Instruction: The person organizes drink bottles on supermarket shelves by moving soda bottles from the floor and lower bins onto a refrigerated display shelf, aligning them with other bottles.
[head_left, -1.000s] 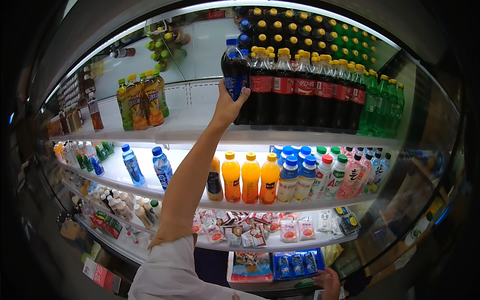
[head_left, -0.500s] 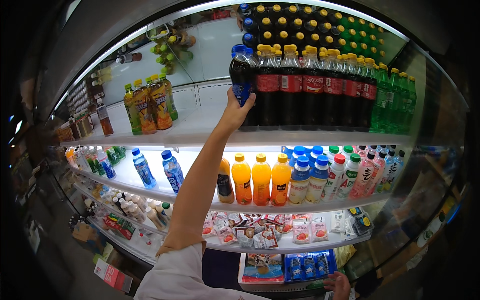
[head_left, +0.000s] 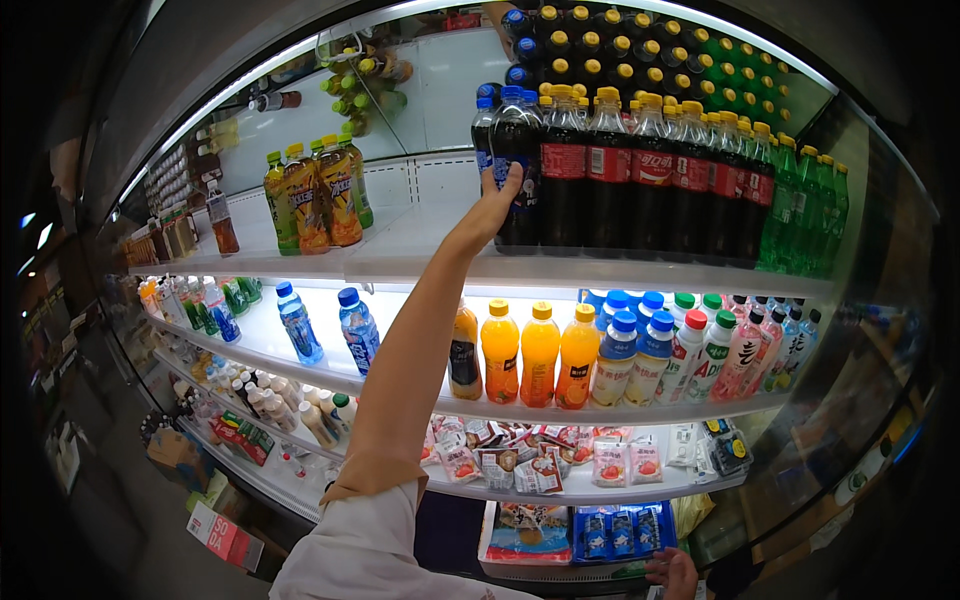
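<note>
Lit cooler [head_left: 250,60], wht shelves [head_left: 400,238], mirrored panel [head_left: 450,75] above, strip lt [head_left: 735,28] up top; dim flr [head_left: 130,510] L.

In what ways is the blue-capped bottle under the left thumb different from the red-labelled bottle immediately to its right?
The blue-capped bottle has a blue label, while the red-labelled bottle has a yellow cap. The left hand partly covers the blue-capped bottle's label; no hand covers the red-labelled bottle. Both hold dark liquid and stand upright on the same shelf.
</note>
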